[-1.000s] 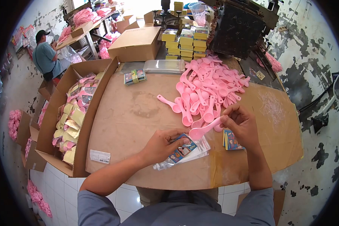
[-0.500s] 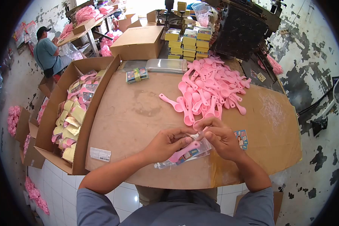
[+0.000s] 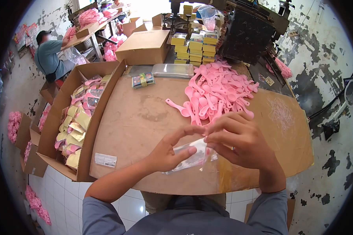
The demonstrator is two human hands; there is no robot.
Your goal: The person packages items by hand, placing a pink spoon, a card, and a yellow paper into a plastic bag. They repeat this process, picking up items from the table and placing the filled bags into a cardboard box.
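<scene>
Clear packet (image 3: 204,156), just one, hangs from the right hand (image 3: 243,143), grip pinched; left hand (image 3: 169,152), grip wide.

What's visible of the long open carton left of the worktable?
The carton is plain brown, apparently corrugated cardboard, open at the top with its flaps spread. The near flap slants outward, and the long side nearest the table runs along its edge. Inside lies a jumbled heap of clear packets with pink and pale yellow contents. Neither the left hand nor the right hand touches it. Its underside is hidden.
</scene>
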